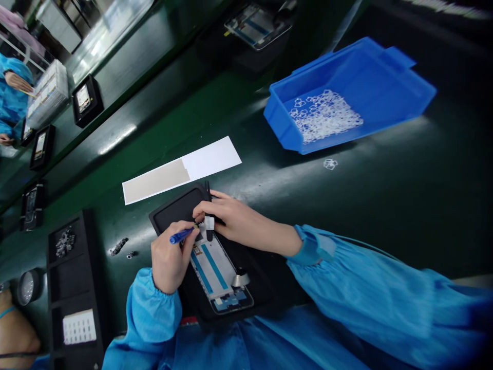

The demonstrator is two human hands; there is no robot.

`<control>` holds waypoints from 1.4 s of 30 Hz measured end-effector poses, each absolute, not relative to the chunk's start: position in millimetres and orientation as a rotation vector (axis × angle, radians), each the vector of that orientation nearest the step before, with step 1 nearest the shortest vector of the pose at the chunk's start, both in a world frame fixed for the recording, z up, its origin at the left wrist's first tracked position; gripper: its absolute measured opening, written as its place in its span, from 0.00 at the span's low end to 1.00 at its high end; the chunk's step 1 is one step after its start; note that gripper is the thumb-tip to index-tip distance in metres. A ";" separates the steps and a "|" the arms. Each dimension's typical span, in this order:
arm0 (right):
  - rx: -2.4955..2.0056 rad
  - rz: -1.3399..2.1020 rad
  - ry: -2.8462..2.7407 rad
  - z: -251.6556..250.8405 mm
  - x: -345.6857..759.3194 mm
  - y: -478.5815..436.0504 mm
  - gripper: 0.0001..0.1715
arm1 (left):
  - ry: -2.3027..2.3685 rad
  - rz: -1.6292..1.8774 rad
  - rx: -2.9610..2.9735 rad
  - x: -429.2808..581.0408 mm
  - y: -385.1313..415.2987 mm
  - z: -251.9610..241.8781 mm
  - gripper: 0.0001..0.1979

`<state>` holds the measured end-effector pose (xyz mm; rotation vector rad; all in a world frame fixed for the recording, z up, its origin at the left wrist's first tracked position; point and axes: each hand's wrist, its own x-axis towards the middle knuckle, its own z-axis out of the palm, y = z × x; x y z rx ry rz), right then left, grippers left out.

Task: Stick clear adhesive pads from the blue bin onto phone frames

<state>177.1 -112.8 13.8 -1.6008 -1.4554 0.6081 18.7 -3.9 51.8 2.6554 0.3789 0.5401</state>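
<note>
A phone frame (215,272) with blue strips lies in a black fixture tray (173,208) in front of me. My left hand (167,262) is closed around a blue pen-like tool (181,236), its tip pointing at the frame's upper end. My right hand (231,218) reaches in from the right, and its fingertips pinch a small white tab (209,223) on a thin black piece at that same end. Both sleeves are blue.
A blue bin (385,77) of small clear parts stands at the upper right, with one loose part (330,164) beside it. A white and grey strip (181,169) lies behind the tray. A black compartment tray (75,288) sits at the left. More fixtures and another person's hands are at the far left.
</note>
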 end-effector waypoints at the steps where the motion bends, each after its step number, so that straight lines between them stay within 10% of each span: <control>1: -1.602 0.614 -1.458 14.2 177.2 -112.6 0.17 | 0.384 0.514 2.684 19.6 -3.8 52.9 0.04; 42: -1.692 0.652 -1.636 25.1 187.0 -124.1 0.18 | 0.718 0.659 2.284 3.7 0.4 37.2 0.07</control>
